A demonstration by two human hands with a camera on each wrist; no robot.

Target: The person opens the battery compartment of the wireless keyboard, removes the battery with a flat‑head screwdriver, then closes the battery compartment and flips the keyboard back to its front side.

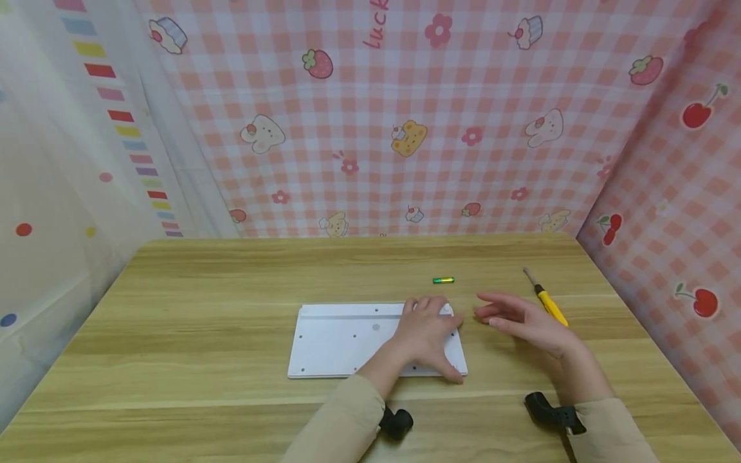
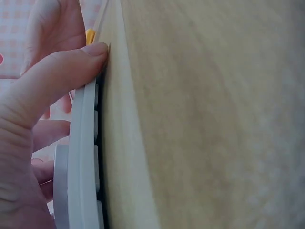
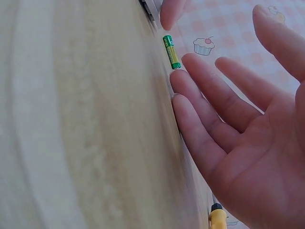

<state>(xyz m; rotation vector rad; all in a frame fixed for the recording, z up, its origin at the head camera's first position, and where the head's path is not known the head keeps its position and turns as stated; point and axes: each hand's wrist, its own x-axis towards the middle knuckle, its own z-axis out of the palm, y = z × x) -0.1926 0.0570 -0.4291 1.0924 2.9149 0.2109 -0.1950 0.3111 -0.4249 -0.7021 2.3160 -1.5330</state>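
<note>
A white keyboard (image 1: 336,347) lies face down on the wooden table, its screw-dotted back up. Keys (image 2: 96,125) show along its underside in the left wrist view. My left hand (image 1: 425,331) spans the keyboard's right end and grips it, thumb at the near edge and fingers by the far edge. To the right, my right hand (image 1: 527,321) is held apart from the keyboard with loosely bent fingers and nothing in it. A green and yellow battery (image 1: 443,280) lies behind the keyboard; in the right wrist view it appears just beyond the fingertips.
A screwdriver (image 1: 551,305) with a yellow handle lies right of my right hand, its shaft pointing to the back. Behind the table (image 1: 173,334) hangs a pink checked cloth (image 1: 370,96), with another cloth along the right side and a pale one at left.
</note>
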